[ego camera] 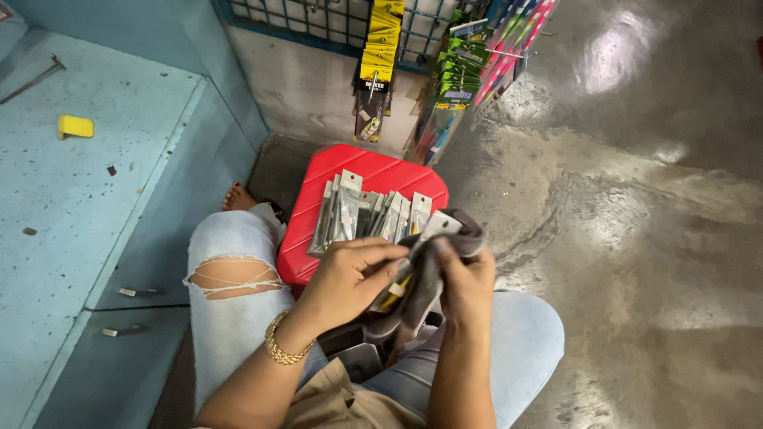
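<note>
Carded packet (433,229), small and clear-fronted: pinched by left hand (350,278) fingers, while right hand (465,282) fingers grip a grey cloth (425,286) wrapped round it, above the lap. Matching packets (366,214) stand filed upright on a red stool (318,206), within reach.

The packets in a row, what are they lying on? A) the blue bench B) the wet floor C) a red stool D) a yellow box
C: the row of packets lies on top of the red stool just in front of the person's knees, while the left hand and right hand hold one more packet in a grey cloth.
</note>
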